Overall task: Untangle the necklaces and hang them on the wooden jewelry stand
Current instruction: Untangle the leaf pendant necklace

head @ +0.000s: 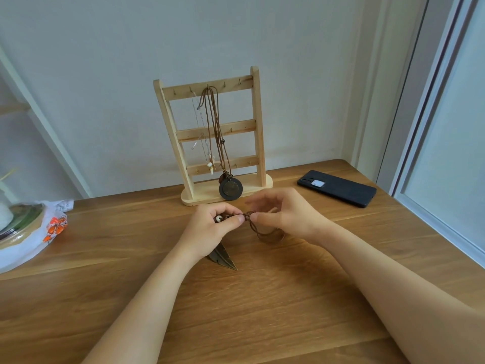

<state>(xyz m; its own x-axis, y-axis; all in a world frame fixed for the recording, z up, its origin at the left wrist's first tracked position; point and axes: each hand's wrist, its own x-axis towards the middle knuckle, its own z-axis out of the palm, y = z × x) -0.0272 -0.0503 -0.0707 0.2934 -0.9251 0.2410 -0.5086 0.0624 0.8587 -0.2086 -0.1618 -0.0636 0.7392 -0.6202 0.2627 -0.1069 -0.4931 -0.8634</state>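
My forearms reach in from 6 o'clock across the wooden table and meet near its middle. My left grip is curled round a tangled cord necklace, thumb and forefinger pinching the knotted brown cord, and a pale bead shows between the fingers. My right grip pinches the same cord just at 3 o'clock of the left thumb, and the two thumb tips nearly touch at the knot. A loop of the cord drops from there onto the table below my right palm. A bronze feather pendant lies on the table under my left wrist, its tip pointing to 5 o'clock. At 12 o'clock of both hands the wooden jewelry stand stands by the wall, with three rails of small hooks. From its top rail hang a round-pendant necklace, which reaches the base, and at its 9 o'clock a thin chain with small pale charms. A dark phone lies flat at 2 o'clock, well apart. A plastic bag with orange print sits at 9 o'clock.
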